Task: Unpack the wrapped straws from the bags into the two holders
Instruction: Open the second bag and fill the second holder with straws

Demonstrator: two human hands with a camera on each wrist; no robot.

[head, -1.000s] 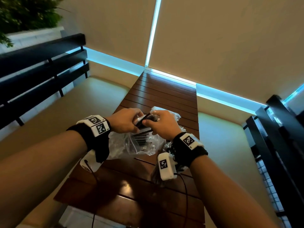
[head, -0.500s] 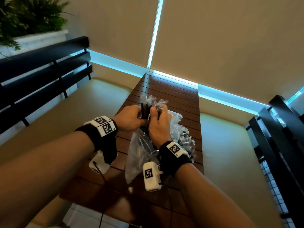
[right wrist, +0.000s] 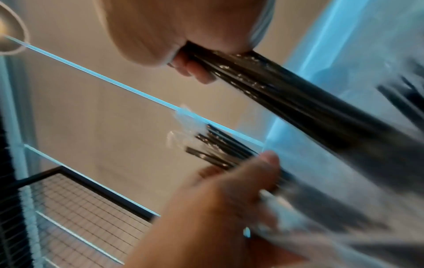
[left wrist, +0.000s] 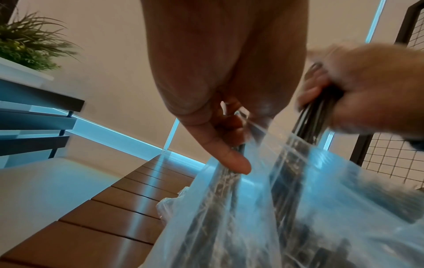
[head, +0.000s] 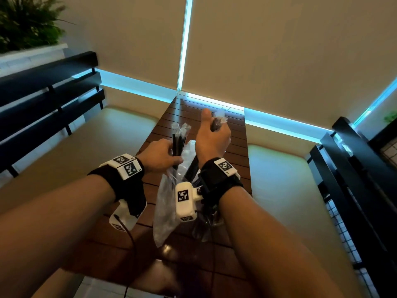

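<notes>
My left hand (head: 160, 155) gripped a few thin black wrapped straws (head: 179, 138) with the crinkly clear bag (head: 165, 211) hanging toward 6 o'clock above the slatted wooden surface (head: 234, 145), while my right hand (head: 211, 140), at 2 o'clock, clenched a thicker bundle (right wrist: 298, 101) pointing toward 12.

Both forearms are extended forward; left hand (head: 160, 155) is held low, fingers curled; right hand (head: 211, 138) is raised, fist clenched.
</notes>
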